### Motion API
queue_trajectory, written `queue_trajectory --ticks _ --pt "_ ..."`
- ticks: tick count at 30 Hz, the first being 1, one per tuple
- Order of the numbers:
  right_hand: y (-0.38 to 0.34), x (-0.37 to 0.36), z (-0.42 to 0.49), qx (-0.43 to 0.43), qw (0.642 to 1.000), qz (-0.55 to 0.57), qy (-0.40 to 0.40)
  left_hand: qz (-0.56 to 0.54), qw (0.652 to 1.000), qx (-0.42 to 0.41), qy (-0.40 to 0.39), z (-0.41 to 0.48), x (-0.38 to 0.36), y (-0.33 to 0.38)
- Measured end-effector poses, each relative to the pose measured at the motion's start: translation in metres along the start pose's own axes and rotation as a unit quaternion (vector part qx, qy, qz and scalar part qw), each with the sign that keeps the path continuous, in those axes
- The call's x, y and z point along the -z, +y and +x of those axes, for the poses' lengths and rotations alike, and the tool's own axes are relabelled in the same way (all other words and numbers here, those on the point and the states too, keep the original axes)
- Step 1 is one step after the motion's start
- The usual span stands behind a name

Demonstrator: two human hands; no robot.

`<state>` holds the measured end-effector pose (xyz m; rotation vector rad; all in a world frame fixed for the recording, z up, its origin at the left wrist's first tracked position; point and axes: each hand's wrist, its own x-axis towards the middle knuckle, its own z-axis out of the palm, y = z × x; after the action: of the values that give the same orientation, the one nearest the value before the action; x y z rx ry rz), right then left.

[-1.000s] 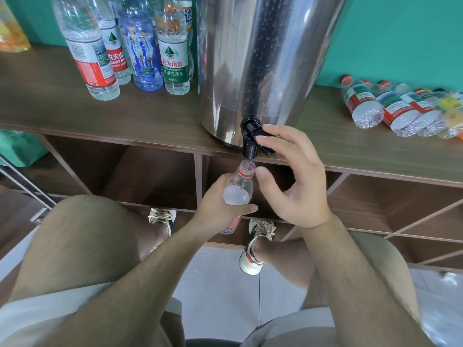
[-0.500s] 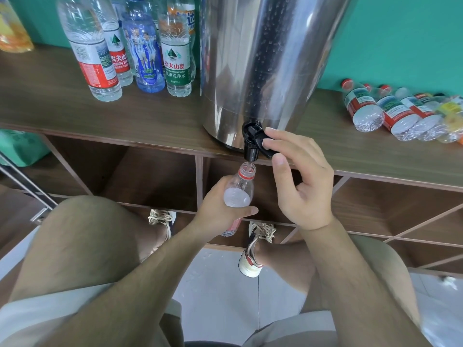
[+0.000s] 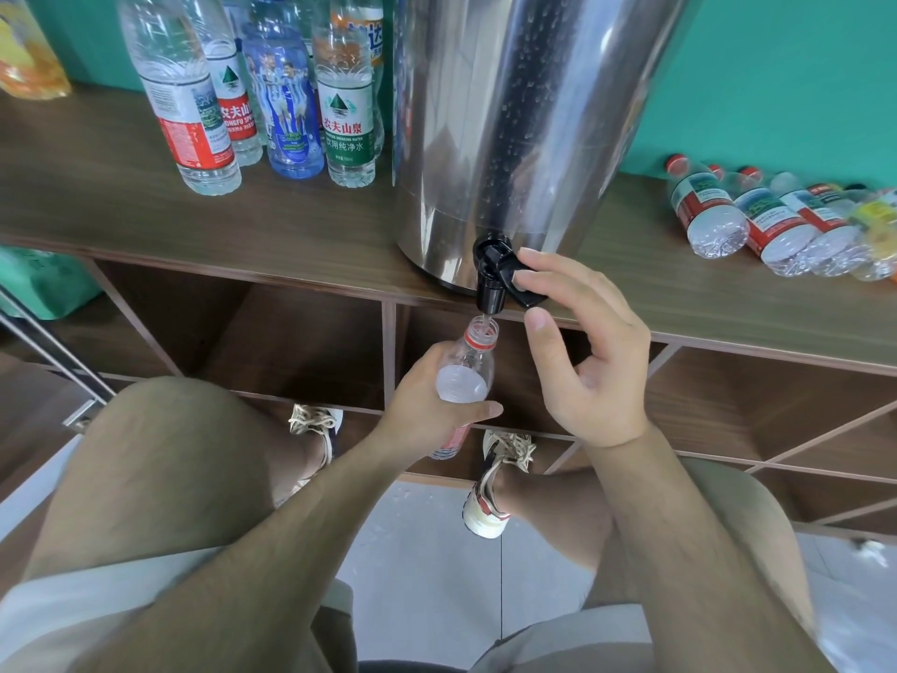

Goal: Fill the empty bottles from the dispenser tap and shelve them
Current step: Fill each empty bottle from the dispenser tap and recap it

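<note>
You face a teal wall [image 3: 776, 65]. Against it stands a dark wood desk [image 3: 97, 201] with open cubbies [image 3: 291, 342] under its top; those to your right have slanted dividers [image 3: 825, 434]. The floor [image 3: 427, 575] is pale grey tile.

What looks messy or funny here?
The right-hand bottles lie on their sides, bunched together on the shelf top; the left-hand bottles beside the dispenser stand upright.
</note>
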<state>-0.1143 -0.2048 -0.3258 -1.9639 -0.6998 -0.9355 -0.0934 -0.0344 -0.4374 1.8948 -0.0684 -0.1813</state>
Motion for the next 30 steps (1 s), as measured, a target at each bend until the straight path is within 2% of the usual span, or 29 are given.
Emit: queue_trajectory --ticks 30 --pt "0.0008 0.0024 -0.0009 0.0 1.0 0.014 -0.027 0.01 1.0 0.004 -0.007 -0.0005 -0.0004 0.0023"
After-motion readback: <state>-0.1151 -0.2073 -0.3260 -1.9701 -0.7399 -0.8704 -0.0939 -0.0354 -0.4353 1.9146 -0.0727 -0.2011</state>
